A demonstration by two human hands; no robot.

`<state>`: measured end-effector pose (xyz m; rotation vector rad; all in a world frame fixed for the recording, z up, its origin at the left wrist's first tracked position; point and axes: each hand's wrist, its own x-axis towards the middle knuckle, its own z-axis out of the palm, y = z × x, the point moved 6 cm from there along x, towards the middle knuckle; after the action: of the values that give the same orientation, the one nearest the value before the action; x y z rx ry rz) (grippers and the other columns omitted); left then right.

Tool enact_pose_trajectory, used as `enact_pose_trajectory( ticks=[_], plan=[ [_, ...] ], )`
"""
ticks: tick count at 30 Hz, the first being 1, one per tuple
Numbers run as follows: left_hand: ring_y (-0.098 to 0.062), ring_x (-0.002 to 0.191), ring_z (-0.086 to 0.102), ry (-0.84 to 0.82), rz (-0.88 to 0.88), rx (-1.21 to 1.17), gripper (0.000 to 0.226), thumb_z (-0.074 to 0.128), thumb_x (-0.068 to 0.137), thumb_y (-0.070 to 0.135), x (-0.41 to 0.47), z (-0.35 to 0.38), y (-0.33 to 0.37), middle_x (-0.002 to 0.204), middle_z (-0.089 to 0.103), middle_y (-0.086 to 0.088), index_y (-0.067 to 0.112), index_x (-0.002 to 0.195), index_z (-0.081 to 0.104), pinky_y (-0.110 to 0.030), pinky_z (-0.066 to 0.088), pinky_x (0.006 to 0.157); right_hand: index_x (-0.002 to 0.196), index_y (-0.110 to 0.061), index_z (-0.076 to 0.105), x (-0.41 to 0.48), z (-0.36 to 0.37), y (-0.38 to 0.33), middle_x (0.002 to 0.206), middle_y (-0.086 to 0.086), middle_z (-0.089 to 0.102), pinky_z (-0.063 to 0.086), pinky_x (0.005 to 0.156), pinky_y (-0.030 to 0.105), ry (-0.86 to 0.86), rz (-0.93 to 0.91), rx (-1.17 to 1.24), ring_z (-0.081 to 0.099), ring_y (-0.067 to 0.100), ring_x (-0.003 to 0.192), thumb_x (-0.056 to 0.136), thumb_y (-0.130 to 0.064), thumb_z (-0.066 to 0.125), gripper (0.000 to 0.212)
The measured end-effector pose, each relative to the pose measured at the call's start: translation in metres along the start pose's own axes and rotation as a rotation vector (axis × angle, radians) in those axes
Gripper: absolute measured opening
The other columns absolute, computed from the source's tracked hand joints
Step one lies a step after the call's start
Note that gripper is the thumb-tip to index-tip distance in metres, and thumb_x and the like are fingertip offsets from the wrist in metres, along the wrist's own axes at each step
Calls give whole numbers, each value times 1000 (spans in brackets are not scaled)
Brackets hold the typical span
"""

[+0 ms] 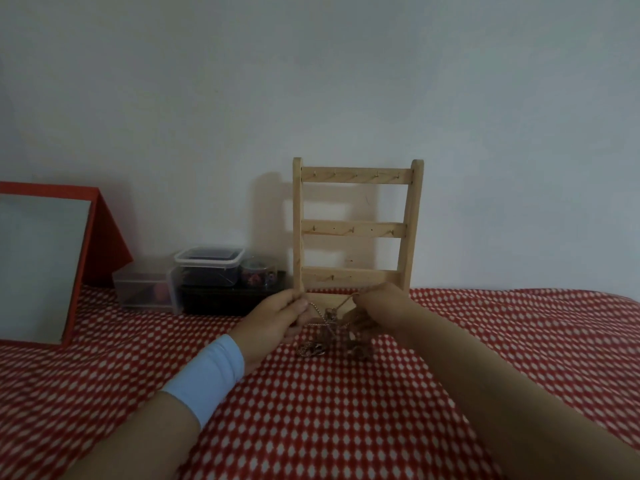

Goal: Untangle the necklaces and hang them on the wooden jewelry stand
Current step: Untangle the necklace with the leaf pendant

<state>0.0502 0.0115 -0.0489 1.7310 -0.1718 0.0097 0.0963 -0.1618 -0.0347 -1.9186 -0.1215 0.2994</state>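
Note:
A tangled bunch of thin necklaces (329,327) hangs between my two hands, its lower loops resting on the red patterned cloth (311,410). My left hand (273,320) pinches one chain at the left of the bunch. My right hand (377,310) pinches another strand at the right and holds it slightly raised. Right behind my hands the wooden jewelry stand (356,226) stands upright against the wall. Its three crossbars carry small hooks, and nothing hangs on them.
Left of the stand sit stacked clear plastic boxes (207,268), a small round container (259,271) and a dark case beneath. A red-framed mirror (38,265) leans at the far left. The white wall is close behind.

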Motion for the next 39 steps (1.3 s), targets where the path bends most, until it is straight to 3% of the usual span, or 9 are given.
enact_pose_trajectory(
  ticks=[4, 7, 12, 16, 21, 24, 28, 32, 39],
  plan=[
    [6, 74, 61, -51, 61, 520, 5, 73, 86, 25, -5, -1, 14, 73, 65, 18, 22, 90, 71, -7, 42, 68, 108, 3, 66, 1, -6, 1, 87, 16, 73, 48, 53, 26, 71, 9, -128, 61, 13, 55, 102, -8, 53, 18],
    [4, 89, 59, -46, 119, 956, 10, 69, 87, 38, -5, -7, 22, 93, 67, 21, 35, 94, 75, -18, 47, 85, 103, 0, 68, -1, -2, 10, 92, 16, 72, 46, 46, 24, 57, 60, -260, 55, 11, 49, 100, -9, 56, 16],
    [3, 83, 53, -14, 134, 975, 22, 66, 87, 45, -17, -24, 28, 87, 55, 23, 40, 108, 65, -18, 43, 76, 95, -19, 64, -6, 8, 14, 106, 9, 66, 61, 68, 26, 62, -110, -462, 70, 19, 83, 92, 2, 59, 21],
    [-3, 82, 55, -80, 179, 1215, 18, 70, 78, 56, -28, -20, 32, 78, 53, 22, 43, 88, 63, -23, 42, 75, 70, -27, 69, -11, 17, 8, 97, -4, 71, 60, 88, 30, 40, -162, -621, 67, 14, 96, 90, 7, 56, 41],
    [-8, 82, 50, -120, 229, 1390, 50, 45, 83, 73, -34, -20, 40, 78, 61, 11, 30, 71, 67, -28, 34, 85, 93, -38, 76, -7, 25, 1, 107, -14, 71, 58, 91, 31, 68, -239, -821, 64, 5, 96, 95, -15, 63, 27],
    [-17, 83, 56, -159, 138, 1291, 65, 45, 82, 74, -40, -30, 43, 85, 61, -1, 14, 63, 61, -33, 39, 82, 96, -33, 78, -6, 21, -3, 100, -13, 70, 58, 90, 33, 87, -220, -894, 65, 10, 94, 94, -19, 65, 19],
    [-10, 91, 66, -294, -25, 922, 38, 78, 77, 45, -60, -33, 34, 94, 70, 6, 28, 49, 59, -37, 50, 97, 101, -14, 74, -11, 15, 1, 98, 1, 70, 58, 86, 30, -23, -161, -1147, 66, 15, 91, 91, -29, 66, 20],
    [-5, 98, 69, -475, -87, 789, 10, 70, 88, 35, -79, -11, 30, 101, 75, 15, 31, 87, 80, -28, 50, 99, 105, -10, 66, -27, 11, 7, 100, 0, 63, 52, 82, 27, -301, -52, -1301, 61, 17, 93, 94, -27, 63, 20],
    [-14, 76, 74, -243, -46, 685, 19, 63, 94, 27, -45, -2, 32, 110, 68, 9, 19, 109, 72, -22, 54, 57, 111, -24, 74, -23, 23, -20, 114, -9, 66, 48, 109, 38, -264, -249, -991, 60, 11, 110, 95, -10, 61, 25]
  ],
)
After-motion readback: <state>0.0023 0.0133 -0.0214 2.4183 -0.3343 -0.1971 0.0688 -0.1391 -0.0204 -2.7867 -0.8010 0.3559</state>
